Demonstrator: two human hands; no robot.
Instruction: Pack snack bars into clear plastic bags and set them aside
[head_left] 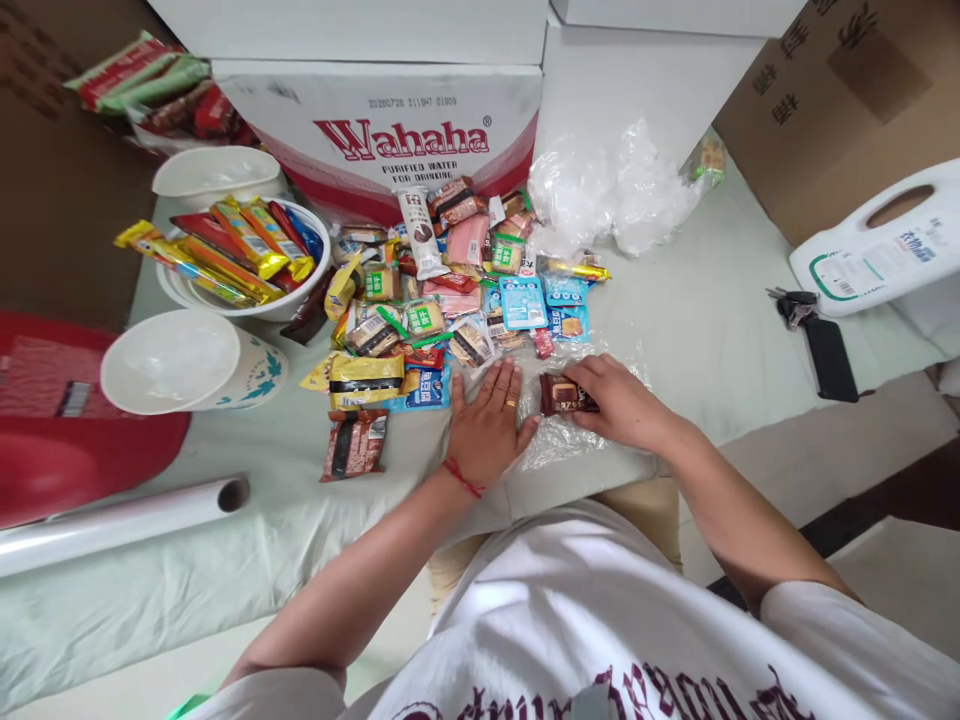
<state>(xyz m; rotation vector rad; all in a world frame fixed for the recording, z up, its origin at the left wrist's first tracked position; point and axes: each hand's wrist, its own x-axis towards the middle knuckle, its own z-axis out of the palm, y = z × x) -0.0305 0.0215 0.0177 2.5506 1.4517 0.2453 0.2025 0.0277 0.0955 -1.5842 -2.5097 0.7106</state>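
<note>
My left hand (486, 420) lies flat with its fingers stretched out, at the near edge of a pile of wrapped snacks, touching the left side of a clear plastic bag (559, 445). In my right hand (619, 400) is a brown snack packet (556, 394), gripped at its right end just over the bag. The pile holds several small packets, among them blue packets (523, 303), a pink packet (466, 240) and a white bar (421, 232). Left of my left hand are a yellow packet (366, 381) and a brown packet (355, 444).
At left stand a white bowl (321, 262) of snack bars and a paper tub (169, 362). A film roll (127, 522) lies in front. Behind are a Wahaha box (390, 100) and crumpled clear bags (600, 190). On the right are a white jug (874, 245), keys (793, 308) and a phone (829, 360).
</note>
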